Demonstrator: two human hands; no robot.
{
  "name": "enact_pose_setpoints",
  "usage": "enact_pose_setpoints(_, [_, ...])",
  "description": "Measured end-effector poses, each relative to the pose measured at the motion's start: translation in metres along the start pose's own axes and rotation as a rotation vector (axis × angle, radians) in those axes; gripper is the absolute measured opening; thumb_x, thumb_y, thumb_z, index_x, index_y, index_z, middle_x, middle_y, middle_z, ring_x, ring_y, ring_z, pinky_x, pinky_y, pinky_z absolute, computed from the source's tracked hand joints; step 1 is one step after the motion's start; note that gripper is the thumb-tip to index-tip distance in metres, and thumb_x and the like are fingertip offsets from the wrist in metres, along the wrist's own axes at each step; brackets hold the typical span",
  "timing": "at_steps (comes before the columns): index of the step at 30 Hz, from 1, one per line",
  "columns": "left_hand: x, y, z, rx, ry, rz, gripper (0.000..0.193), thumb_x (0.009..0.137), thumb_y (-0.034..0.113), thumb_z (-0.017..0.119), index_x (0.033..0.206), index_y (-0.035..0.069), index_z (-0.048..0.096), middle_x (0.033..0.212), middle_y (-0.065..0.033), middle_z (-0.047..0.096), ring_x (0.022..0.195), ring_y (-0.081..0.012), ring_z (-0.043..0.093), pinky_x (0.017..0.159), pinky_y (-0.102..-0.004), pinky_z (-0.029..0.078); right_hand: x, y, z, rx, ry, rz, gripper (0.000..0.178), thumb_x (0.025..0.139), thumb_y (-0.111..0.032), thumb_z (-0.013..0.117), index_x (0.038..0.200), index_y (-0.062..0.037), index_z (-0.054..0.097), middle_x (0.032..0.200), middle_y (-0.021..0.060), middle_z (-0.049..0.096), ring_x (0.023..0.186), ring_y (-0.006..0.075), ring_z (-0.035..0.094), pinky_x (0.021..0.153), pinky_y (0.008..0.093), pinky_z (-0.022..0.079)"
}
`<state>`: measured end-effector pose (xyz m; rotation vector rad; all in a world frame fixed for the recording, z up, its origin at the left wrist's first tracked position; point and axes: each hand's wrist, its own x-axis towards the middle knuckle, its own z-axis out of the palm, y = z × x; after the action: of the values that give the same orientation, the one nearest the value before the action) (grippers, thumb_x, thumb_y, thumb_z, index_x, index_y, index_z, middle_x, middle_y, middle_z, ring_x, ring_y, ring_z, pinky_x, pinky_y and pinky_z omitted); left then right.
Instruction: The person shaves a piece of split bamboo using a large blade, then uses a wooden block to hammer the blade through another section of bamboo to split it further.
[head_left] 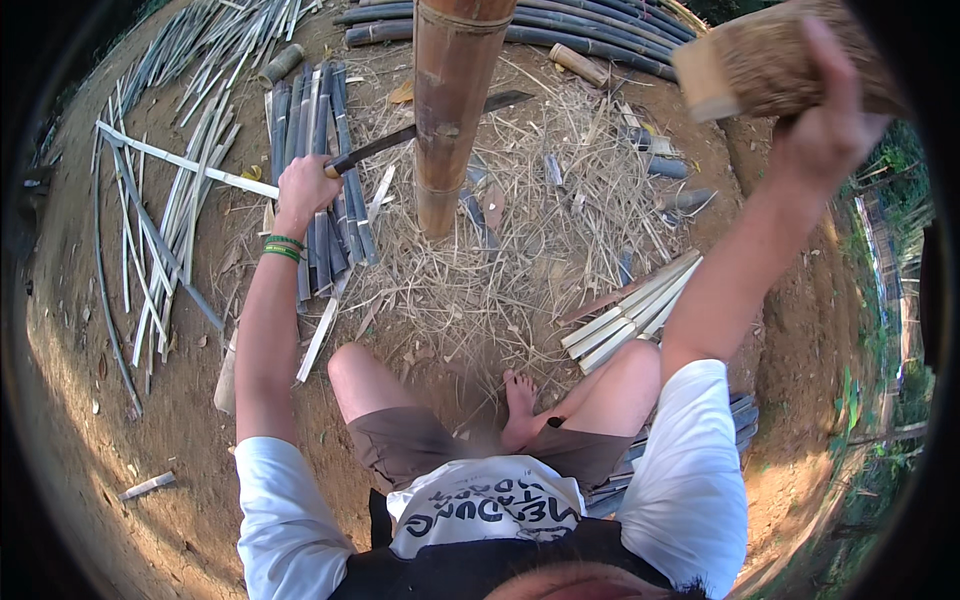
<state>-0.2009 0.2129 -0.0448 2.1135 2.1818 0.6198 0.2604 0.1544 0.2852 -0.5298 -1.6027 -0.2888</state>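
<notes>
In front of me stands a thick brown bamboo pole [455, 110], upright, its lower end at the littered ground. My left hand [307, 188] is closed round the wooden handle of a long machete [385, 142]. The dark blade reaches across to the pole and its tip shows on the far right side; whether it lies behind the pole or in it is hidden. Raised at the upper right, my right hand [825, 125] grips a chunky wooden block [785, 62] with a rough, fibrous side and a pale cut end.
Dark bamboo strips [320, 170] lie left of the pole, pale slats [200, 190] farther left. Long dark bamboo poles [580, 30] stretch across the back. Shavings [540, 270] cover the ground ahead. A bundle of pale split strips [632, 312] rests by my right knee. Greenery borders the right.
</notes>
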Motion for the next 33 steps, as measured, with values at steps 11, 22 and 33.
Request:
enact_pose_setpoints(11, [0.006,0.013,-0.025,0.183,-0.020,-0.091,0.022,0.080,0.025,0.074,0.100,0.017,0.082,0.089,-0.0171,0.077,0.087,-0.0373,0.076,0.081,-0.0467,0.060,-0.228,0.029,0.104,0.204,-0.595,1.549,0.104,0.069,-0.025,0.085,0.155,0.0064,0.034,0.142,0.0290,0.055,0.127,0.0391,0.060,0.115,0.0484,0.045])
enact_pose_setpoints(22, [-0.020,0.033,-0.032,0.195,-0.030,-0.084,0.019,0.082,0.025,0.073,0.095,0.016,0.082,0.083,-0.0166,0.076,0.080,-0.0359,0.075,0.075,-0.0467,0.060,0.001,0.019,0.035,0.329,-0.162,0.260,0.056,0.079,-0.020,0.082,0.125,0.0032,0.060,0.110,0.0095,0.066,0.100,0.0228,0.067,0.092,0.0361,0.053])
enact_pose_setpoints(33, [-0.006,0.051,-0.049,0.269,-0.020,-0.089,0.019,0.081,0.024,0.077,0.090,0.008,0.080,0.092,-0.0161,0.078,0.087,-0.0344,0.077,0.077,-0.0437,0.061,-0.232,0.062,0.094,0.155,-0.713,1.375,0.085,0.071,-0.026,0.083,0.141,0.0085,0.050,0.129,0.0243,0.065,0.113,0.0318,0.068,0.098,0.0416,0.056])
